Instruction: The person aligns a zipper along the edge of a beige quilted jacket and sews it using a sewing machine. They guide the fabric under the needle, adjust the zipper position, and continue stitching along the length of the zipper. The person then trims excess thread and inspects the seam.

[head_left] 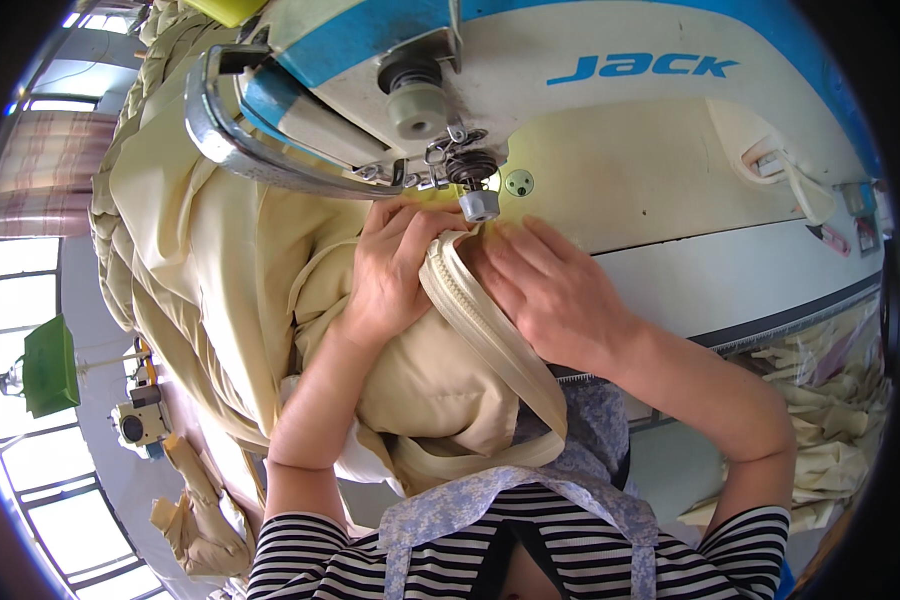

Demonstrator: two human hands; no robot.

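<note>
A blue and white sewing machine (620, 95) stands in front of me, its presser area partly hidden behind a grey knob (479, 206). Close to the left of the needle area, my left hand (395, 265) has its fingers bent and closed on the beige fabric (430, 375). My right hand (565, 290) is on the other side, fingers together and bent at the edge of a beige zipper (485, 330). That zipper loops down from between my hands toward my lap. Both sets of fingertips are partly hidden near the needle.
Padded beige fabric (190, 260) is heaped along the left of the machine. A ruler strip (800, 325) edges the table at right, with small tools (830, 238) above it. More beige pieces (830, 430) lie lower right. A green lamp shade (50, 367) is far left.
</note>
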